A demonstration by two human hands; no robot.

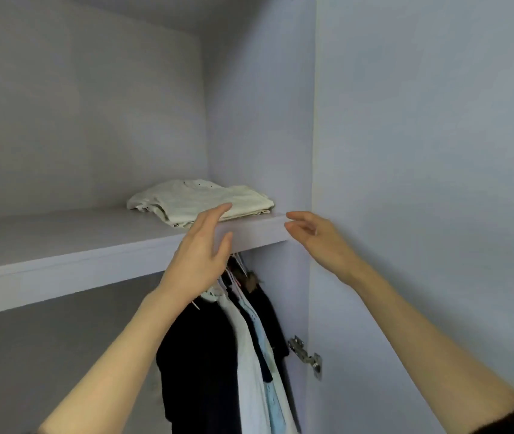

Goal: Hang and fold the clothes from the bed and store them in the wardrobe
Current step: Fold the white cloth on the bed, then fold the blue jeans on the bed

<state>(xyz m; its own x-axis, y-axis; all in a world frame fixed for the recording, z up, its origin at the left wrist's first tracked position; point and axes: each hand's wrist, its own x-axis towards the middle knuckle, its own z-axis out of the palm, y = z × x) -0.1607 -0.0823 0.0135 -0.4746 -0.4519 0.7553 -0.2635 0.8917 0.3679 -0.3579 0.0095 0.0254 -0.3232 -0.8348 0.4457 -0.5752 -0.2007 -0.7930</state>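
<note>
A folded cream garment (199,198) lies on the wardrobe's upper shelf (61,245), near its right end. My left hand (201,252) is raised in front of the shelf edge with fingers straight, its fingertips just at the garment's front edge, holding nothing. My right hand (318,238) hovers to the right of the garment at the shelf's end, fingers loosely curled and empty. Under the shelf hang several clothes (249,346) on hangers: black, white and light blue ones.
The open wardrobe door (437,183) stands on the right, with a metal hinge (305,355) low on its inner edge. The wardrobe's side panel (259,104) closes the shelf on the right. The shelf stretches bare to the left.
</note>
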